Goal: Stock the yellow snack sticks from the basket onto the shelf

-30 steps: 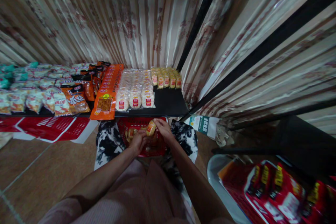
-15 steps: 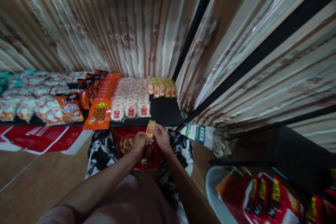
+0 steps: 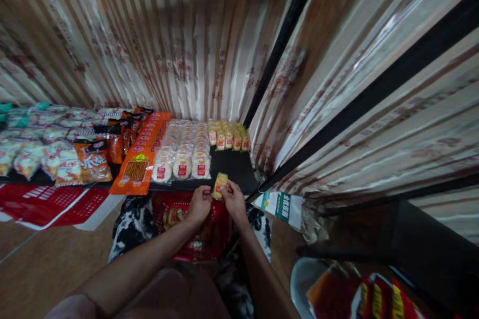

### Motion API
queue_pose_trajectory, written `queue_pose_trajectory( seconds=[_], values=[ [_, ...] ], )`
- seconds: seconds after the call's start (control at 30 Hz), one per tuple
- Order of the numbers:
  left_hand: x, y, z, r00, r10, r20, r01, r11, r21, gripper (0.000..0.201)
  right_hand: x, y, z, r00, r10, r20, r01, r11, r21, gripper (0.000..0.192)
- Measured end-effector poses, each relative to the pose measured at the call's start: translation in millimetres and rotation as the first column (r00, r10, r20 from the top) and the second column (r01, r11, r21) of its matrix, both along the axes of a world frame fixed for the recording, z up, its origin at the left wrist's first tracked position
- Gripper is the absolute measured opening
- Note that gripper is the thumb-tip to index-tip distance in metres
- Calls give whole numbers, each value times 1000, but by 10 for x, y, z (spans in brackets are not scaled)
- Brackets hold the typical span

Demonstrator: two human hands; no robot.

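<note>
1. Far left of the fingers, the black shelf (image 3: 234, 167) is packed with crinkly snack bags (image 3: 45, 154), then the flat orange packets (image 3: 140, 159), then rows of round white cakes in clear wrap (image 3: 183, 152).
2. Below the fingers, a red plastic basket (image 3: 209, 239) is seen with a few more small yellow packs (image 3: 172, 216) left inside, so the basket isn't emptied, by the look of it.
3. The left hand (image 3: 199, 205) is curled shut, its fingertips pinched on the lower edge of a small yellow wrapped cake (image 3: 219, 185).
4. The same cake is gripped from the other side by the right hand (image 3: 234, 199), fingers closed on it, right at the shelf's front lip.
5. Beyond the fingers, a short row of matching yellow cakes (image 3: 229, 135) is already stocked at the back; bare black shelf is left in front of it, so plenty seems still to be filled.
</note>
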State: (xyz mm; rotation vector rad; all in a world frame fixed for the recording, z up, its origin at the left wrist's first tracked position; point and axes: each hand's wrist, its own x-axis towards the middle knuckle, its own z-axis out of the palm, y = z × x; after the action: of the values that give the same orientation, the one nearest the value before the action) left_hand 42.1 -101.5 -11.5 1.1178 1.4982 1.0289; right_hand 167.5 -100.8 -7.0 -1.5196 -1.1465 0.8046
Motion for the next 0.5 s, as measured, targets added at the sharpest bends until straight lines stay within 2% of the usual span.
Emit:
queue_pose_trajectory(
  seconds=[0.2, 0.33, 0.5],
  values=[
    [136, 193, 155, 998, -66, 13, 65, 995, 81, 36, 89, 235, 52, 1000, -2, 23, 2, 1000, 5, 38],
    [259, 326, 231, 993, -119, 18, 117, 991, 68, 38, 126, 377, 67, 998, 8, 68, -9, 1000, 9, 35],
    [390, 499, 293, 994, -107, 36, 106, 994, 41, 38, 166, 565, 56, 992, 23, 128, -28, 999, 41, 33]
  ],
)
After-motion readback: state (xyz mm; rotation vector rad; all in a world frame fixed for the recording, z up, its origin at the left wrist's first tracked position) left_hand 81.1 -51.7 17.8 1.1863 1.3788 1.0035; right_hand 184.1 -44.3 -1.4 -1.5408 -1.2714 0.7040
